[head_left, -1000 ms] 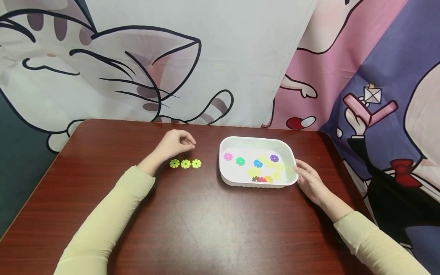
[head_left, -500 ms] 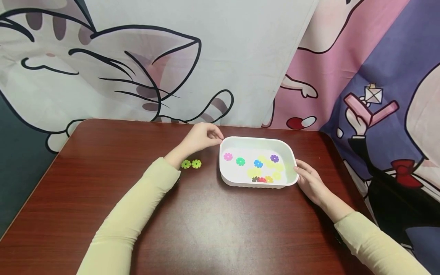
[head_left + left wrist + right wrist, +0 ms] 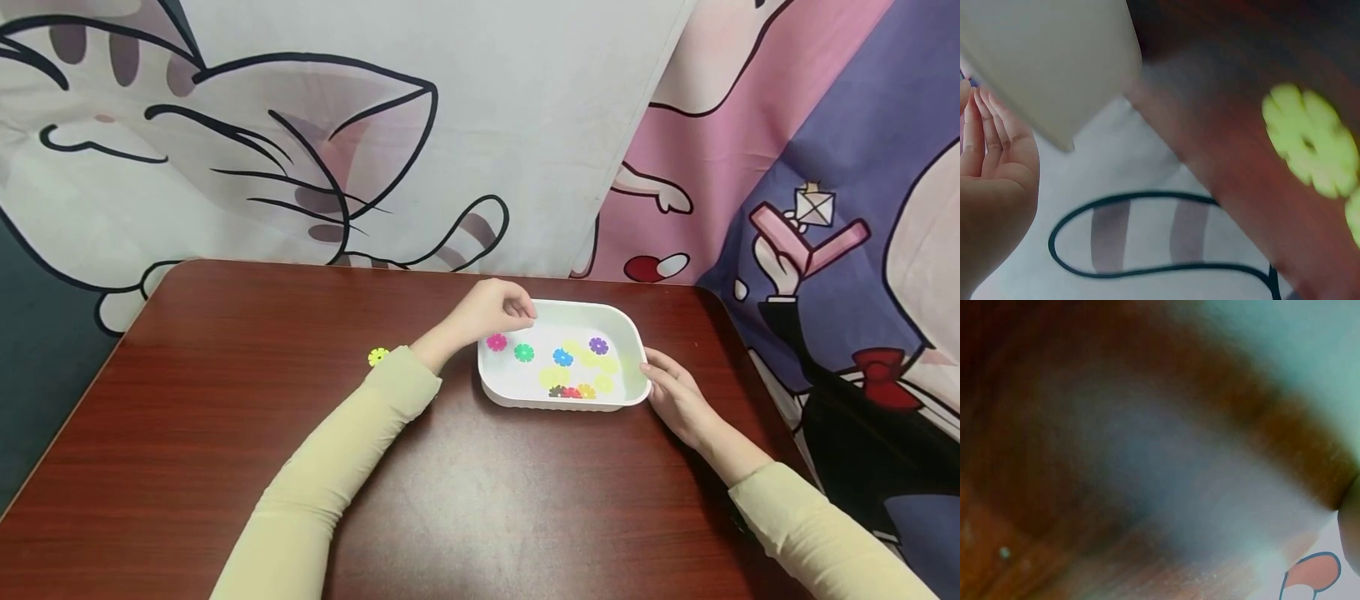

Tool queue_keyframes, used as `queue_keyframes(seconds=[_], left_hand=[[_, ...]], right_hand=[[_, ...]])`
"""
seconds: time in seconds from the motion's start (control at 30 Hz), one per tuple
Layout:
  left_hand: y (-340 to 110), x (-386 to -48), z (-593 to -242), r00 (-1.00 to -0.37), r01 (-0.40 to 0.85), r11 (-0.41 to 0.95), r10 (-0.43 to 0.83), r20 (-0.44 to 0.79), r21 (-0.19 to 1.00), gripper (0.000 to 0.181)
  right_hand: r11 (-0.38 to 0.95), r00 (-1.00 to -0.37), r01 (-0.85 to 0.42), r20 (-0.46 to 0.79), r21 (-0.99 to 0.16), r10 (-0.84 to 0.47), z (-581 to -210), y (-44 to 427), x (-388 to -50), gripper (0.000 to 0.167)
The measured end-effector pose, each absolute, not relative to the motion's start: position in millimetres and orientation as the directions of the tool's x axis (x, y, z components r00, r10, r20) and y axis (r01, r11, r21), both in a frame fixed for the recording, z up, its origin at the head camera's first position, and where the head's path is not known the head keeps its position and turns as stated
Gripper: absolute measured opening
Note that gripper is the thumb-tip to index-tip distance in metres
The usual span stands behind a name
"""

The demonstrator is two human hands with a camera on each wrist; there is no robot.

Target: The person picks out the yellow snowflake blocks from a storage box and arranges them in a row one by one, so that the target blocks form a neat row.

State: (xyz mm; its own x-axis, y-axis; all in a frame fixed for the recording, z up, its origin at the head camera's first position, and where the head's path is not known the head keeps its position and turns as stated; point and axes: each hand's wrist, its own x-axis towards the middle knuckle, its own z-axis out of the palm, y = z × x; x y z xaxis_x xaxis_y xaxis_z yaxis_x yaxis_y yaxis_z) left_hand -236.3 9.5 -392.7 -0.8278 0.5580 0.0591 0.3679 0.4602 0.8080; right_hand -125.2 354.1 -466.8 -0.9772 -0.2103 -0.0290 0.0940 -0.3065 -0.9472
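Observation:
My left hand (image 3: 491,312) hovers over the left side of a white plastic tray (image 3: 517,398), fingers loosely bent, nothing visible in them. In the left wrist view, this hand (image 3: 1007,150) shows at the left edge, beside the tray wall (image 3: 1047,56). My right hand (image 3: 678,396) grips the tray's right end, thumb on the rim. Inside lie flower-shaped discs: a pink disc (image 3: 497,342), a green disc (image 3: 524,352), a blue disc (image 3: 563,357), a purple disc (image 3: 598,346) and several others. A yellow disc (image 3: 377,356) lies on the table, partly behind the left sleeve.
The brown table (image 3: 480,500) extends toward me and to the left. Behind it hangs a cartoon-printed cloth (image 3: 525,125). Another yellow disc (image 3: 1310,140) shows near the tray in the left wrist view. The right wrist view is mostly blurred.
My left hand has moved right, from above the row of yellow discs to over the tray's left side. Its sleeve now covers part of that row. The right hand and tray stay put.

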Motion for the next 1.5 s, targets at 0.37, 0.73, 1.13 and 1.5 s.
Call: queue_keyframes(seconds=[0.37,0.73,1.13,1.5], left_hand=[[43,-234,-407,-0.727,0.427,0.452,0.687,0.000,0.783,0.010],[60,-233,-427,-0.630,0.484,0.444,0.775,-0.053,0.754,0.014],[65,-229,-432,-0.561,0.561,0.475,0.820,-0.110,0.678,0.019],[66,-228,-436,-0.526,0.633,0.489,0.840,-0.129,0.600,0.028]], right_hand=[[-0.314,-0.976,0.081,-0.011,-0.946,-0.216,-468,354,-125,0.037],[-0.307,-0.979,0.087,-0.023,-0.948,-0.204,-467,354,-125,0.035],[-0.315,-0.978,0.095,-0.029,-0.944,-0.209,-466,354,-125,0.037],[-0.308,-0.978,0.091,-0.026,-0.947,-0.209,-467,354,-125,0.037]])
